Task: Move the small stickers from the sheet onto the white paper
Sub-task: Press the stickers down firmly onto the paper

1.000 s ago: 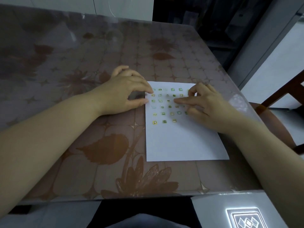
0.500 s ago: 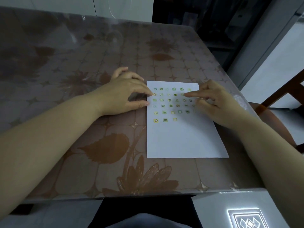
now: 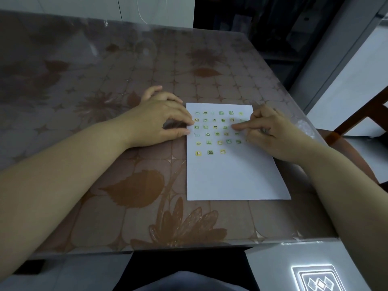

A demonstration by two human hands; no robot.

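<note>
So the white paper (image 3: pixel 231 179) lies flat on the desk (image 3: pixel 105 185), long side running away from the person, a bit right of centre. The small stickers (image 3: pixel 210 152) sit in rows across its far half. The nearest row has only three, starting from the left edge, and the near half of the paper is bare.

Left hand (image 3: pixel 159 120) is parked at the paper's left edge. Its grip is loosely spread: thumb and index tip (image 3: pixel 191 122) rest on the margin with a gap between them, not pinching anything that I can see. Looks like it's just pinning the paper.

Right hand (image 3: pixel 270 133) comes in from the right side. The index finger (image 3: pixel 236 127) is stuck out straight with its tip down on the paper, in the middle rows towards the right, and the other fingers are tucked under. My guess is it's rubbing a sticker flat, but the tip covers whatever is under it.

Honestly I can't make out a separate sticker sheet. It may be see-through and lying over the paper, or hidden under the right hand.

What the next move turns on, I'd say, is that the open slot is in that short nearest row, right of the third sticker. That's toward the person from the right fingertip and clearly on the right hand's side, so the right hand is the one to place while the left keeps the paper from sliding.
</note>
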